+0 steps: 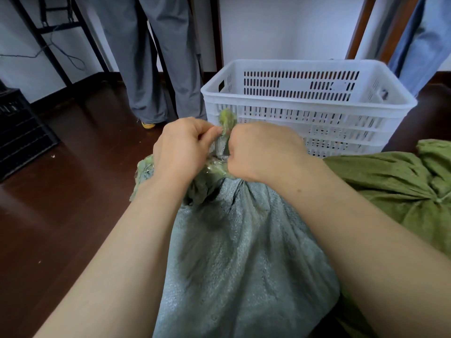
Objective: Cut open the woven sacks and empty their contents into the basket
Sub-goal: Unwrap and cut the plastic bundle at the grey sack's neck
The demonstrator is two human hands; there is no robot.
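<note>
A grey-green woven sack (239, 252) stands in front of me, its neck bunched and tied at the top. My left hand (181, 147) pinches the frayed green tip of the neck (226, 118). My right hand (262, 152) grips the neck just below that, fingers curled around the knot, which they mostly hide. No cutting tool shows in either hand. Right behind my hands stands the white slotted plastic basket (307, 103); I cannot see anything inside it.
A second, olive-green sack (400, 181) lies tied at the right. A person in grey trousers (156, 69) stands behind, left of the basket. A black crate (19, 132) sits at the left on the dark wooden floor (80, 191). Another person's jeans (429, 45) show far right.
</note>
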